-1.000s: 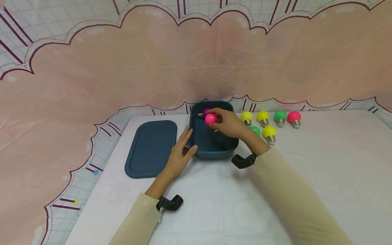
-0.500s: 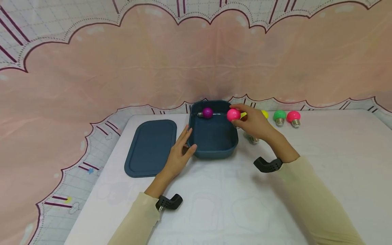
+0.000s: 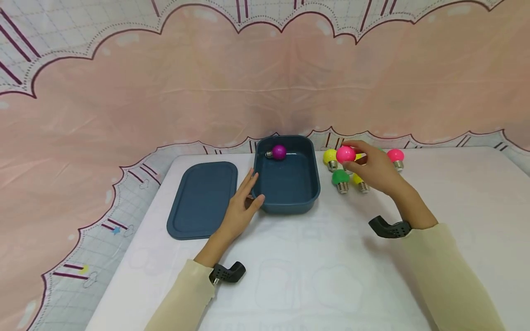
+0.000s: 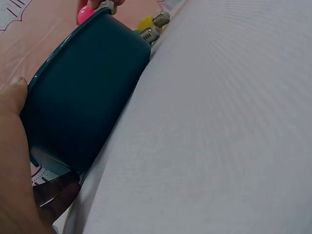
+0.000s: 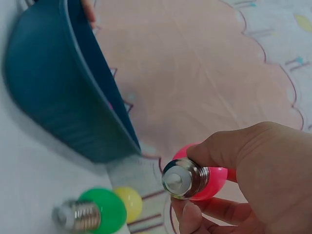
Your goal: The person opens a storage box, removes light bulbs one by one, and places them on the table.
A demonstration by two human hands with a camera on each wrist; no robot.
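A pink light bulb [image 3: 345, 154] is pinched between the thumb and fingers of my right hand [image 3: 374, 168], held above the bulbs to the right of the box. Its metal screw base [image 5: 183, 179] faces the right wrist camera. My left hand [image 3: 241, 209] rests against the left side of the dark blue box [image 3: 290, 209], fingers mostly straight, thumb near the front corner. Inside the box, at the back left, lies a purple bulb [image 3: 279, 152]. Close to my right hand are a green bulb [image 3: 341, 177], a yellow bulb [image 3: 330, 156] and another yellow bulb [image 3: 360, 183], partly hidden.
A flat dark blue lid [image 3: 203, 200] lies on the white table [image 3: 290, 276] left of the box. Another pink bulb [image 3: 396, 156] stands at the right end of the bulb group. My right hand covers some bulbs. A patterned pink cloth [image 3: 248, 82] hangs behind the table.
My right hand has lifted the pink bulb out of the box and carried it right, over the other bulbs. The purple bulb stays inside. My left hand keeps its place.
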